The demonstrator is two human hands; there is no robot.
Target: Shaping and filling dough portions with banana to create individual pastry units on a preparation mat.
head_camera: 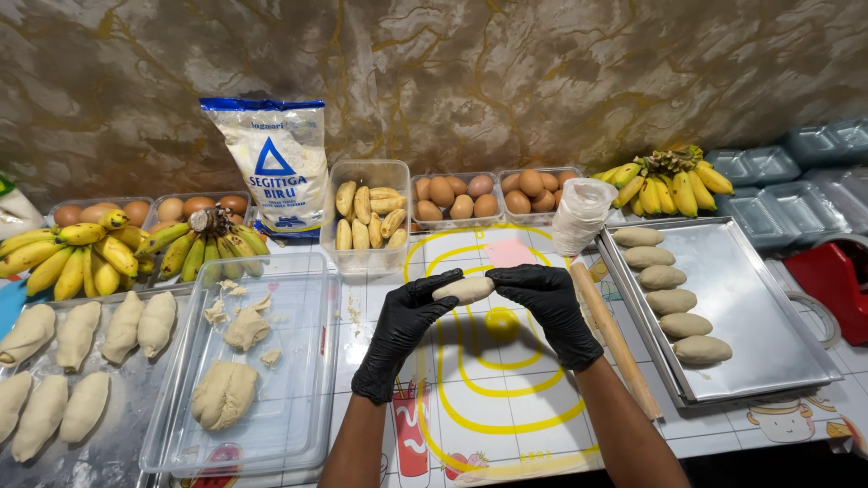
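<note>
Left hand (404,327) and right hand (545,308), both closed around one dough roll (464,289); five rolls on steel tray (759,316).

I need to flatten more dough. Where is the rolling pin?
In the head view, the rolling pin lies right of the right hand, along the metal tray's left edge.

Hidden and cropped bits

My gloved fingers cover both ends of the dough roll (464,289). The far-left bag (16,210), left dough tray (127,425) and red thing (836,276) at right run off frame; my forearms too.
</note>
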